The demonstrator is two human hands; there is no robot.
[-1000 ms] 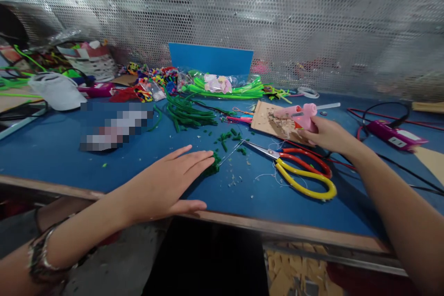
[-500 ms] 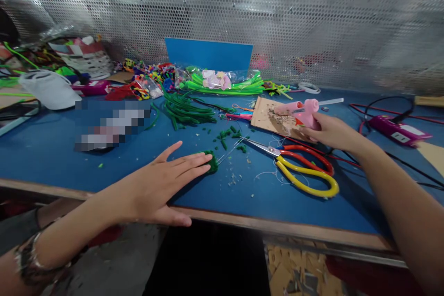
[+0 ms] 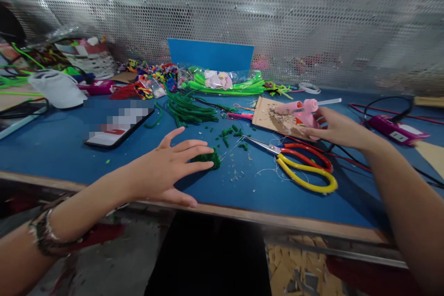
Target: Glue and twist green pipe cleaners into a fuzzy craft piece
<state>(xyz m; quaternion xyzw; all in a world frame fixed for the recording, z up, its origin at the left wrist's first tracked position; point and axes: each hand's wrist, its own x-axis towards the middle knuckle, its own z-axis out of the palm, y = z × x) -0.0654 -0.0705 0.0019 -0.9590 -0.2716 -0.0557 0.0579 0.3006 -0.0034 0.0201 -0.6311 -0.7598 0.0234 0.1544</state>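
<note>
My left hand (image 3: 169, 169) lies with fingers spread over a small dark green fuzzy ball (image 3: 210, 157) on the blue table (image 3: 55, 143), fingertips touching it. A thin wire runs from the ball toward the scissors. My right hand (image 3: 335, 126) is wrapped round the grip of a pink glue gun (image 3: 298, 108), whose nozzle rests over a brown cardboard piece (image 3: 268, 118). Red and yellow handled scissors (image 3: 301, 166) lie between my two hands.
A phone (image 3: 118, 126) lies at the left. Dark green pipe cleaners (image 3: 189, 111), cut green bits and a bag of light green ones (image 3: 225, 83) sit farther back. A purple power strip (image 3: 397, 130) with cables is at the right. A perforated metal wall stands behind.
My left hand's fingers have lifted and curled a little over the green ball. My right hand stays on the glue gun, almost still.
</note>
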